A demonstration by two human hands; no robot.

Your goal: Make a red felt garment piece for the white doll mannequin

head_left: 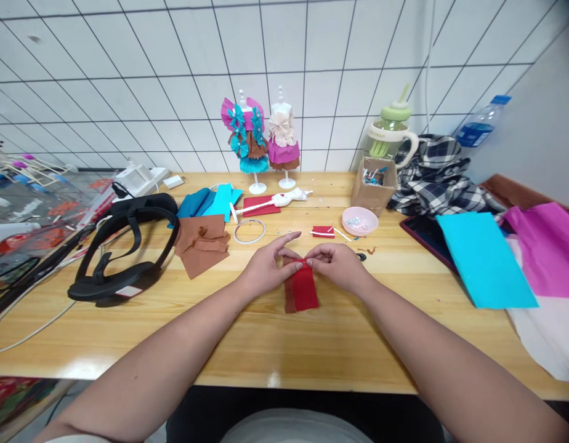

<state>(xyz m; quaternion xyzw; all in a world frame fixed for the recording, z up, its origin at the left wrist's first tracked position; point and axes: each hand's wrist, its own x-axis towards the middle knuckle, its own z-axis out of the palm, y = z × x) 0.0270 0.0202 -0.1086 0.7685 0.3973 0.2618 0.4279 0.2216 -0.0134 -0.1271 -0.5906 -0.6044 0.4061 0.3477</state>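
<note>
Red fabric piece (302,289) is lying flat on the worktop (247,344) dead centre in front of the person, top edge being pinched up, rest trailing toward them; a browner strip is showing along its left side, can't tell if that's a second layer or the underside. Both hands are closing on that top edge: left hand (265,267) is gripping it with thumb and lower fingers while the index finger is sticking out straight, right hand (336,263) is pinching it thumb to forefinger, fingertips of the two nearly touching. So the cloth is sitting between and just below the hands, hanging off the pinch point. Judging by the grip, they're gathering or pleating the edge; to do it well I'd be keeping the pinch tight and even, folds stacked square, lower part kept flat on the wood so it isn't twisting. Outward: small red scrap with a white stick (324,231) and a pink dish (359,221) lying just beyond the right hand, a wire ring (249,231) and brown fabric pieces (202,242) beyond the left, glue gun (271,202) further back, two dressed mini mannequins (263,138) standing at the wall. Black headset (121,249) lying well left, cyan sheet (485,258) well right.
</note>
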